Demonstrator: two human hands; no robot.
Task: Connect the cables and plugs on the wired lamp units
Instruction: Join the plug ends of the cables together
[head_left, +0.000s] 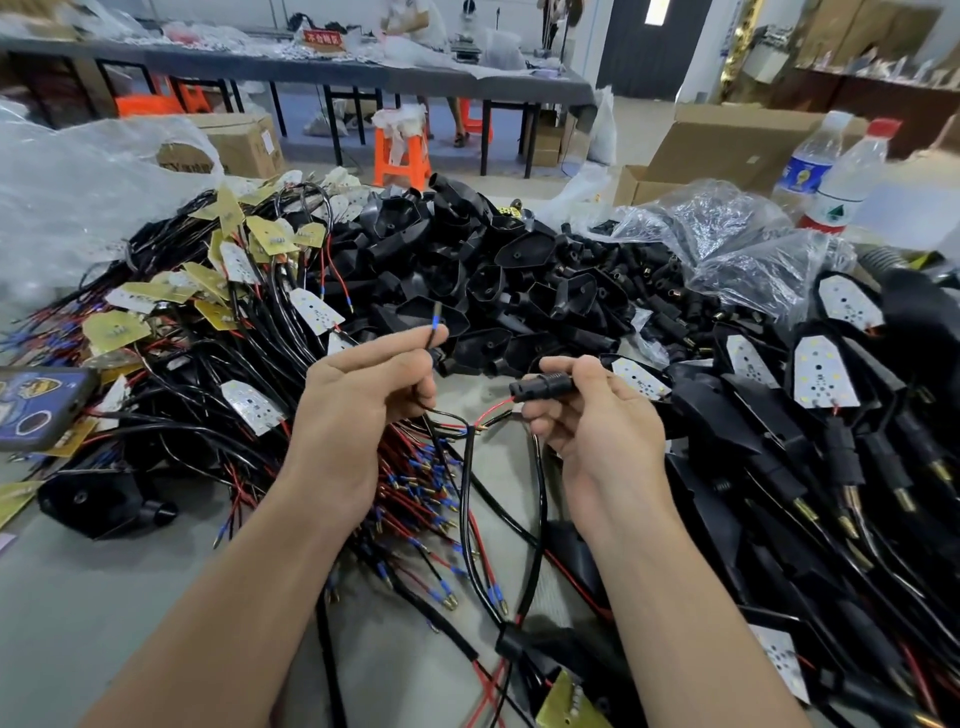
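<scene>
Two pieces, near centre: my left hand (358, 410) pinched blue-tipped wire (434, 326) tip-up, right hand (597, 421) gripped black plug (540, 387), mouth facing left. I reckon for lining up. Not mated yet.

A long grey workbench (363, 78), an orange stool (400, 156) and cardboard boxes (727, 148) fill the pale-floored room behind.
</scene>
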